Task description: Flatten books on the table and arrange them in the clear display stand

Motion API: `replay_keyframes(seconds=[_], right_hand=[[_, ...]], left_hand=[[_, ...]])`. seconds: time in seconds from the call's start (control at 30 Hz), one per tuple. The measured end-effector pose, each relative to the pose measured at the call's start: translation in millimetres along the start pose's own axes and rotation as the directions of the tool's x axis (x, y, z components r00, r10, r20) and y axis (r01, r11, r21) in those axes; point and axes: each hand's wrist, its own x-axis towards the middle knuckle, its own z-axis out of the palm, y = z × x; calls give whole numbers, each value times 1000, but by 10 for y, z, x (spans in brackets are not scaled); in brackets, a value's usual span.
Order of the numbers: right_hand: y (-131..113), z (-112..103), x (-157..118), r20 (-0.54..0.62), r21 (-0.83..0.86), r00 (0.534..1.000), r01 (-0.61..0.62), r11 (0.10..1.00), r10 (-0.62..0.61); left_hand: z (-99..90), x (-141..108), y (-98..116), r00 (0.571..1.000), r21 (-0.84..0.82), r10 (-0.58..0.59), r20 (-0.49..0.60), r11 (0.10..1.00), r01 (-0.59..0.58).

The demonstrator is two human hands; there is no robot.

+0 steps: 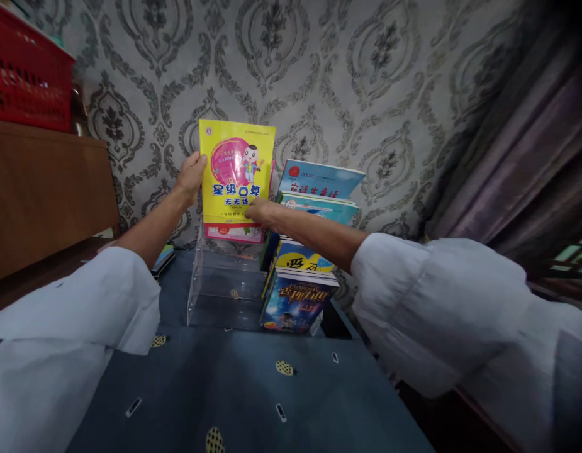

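I am steadying the yellow book (236,151) upright at the clear rack (219,284) near the far edge of the surface (234,371), left hand (191,175) and right hand (265,212) grips narrowly pinching its side and lower corner, ideally pressing evenly.

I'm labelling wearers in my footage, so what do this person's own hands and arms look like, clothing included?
Both the left hand and right hand are ungloved, with no watch or bracelet visible. The left sleeve and right sleeve are whitish, loose and wrinkled, leaving the wrists bare.
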Motion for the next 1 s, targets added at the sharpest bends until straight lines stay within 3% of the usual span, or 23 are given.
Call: replay_keyframes(seconds=[0.17,0.37,0.53,0.7,1.0], right_hand=[[-194,-188,-57,-21,114,997,-75,991,78],[-386,-439,-292,-33,301,999,-29,953,41],[-320,-466,-396,-52,274,998,48,960,-35],[-200,-468,-373,0,254,996,85,963,-88],[-44,-458,-364,29,290,996,76,954,-88]], left_hand=[[-1,4,-28,998,-9,-34,48,999,34],[11,24,-61,997,-93,-30,70,995,37],[56,54,-94,999,-88,-35,-12,996,34],[79,53,-145,998,-57,-7,-55,998,4],[-161,24,-262,996,152,38,-82,988,-25]])
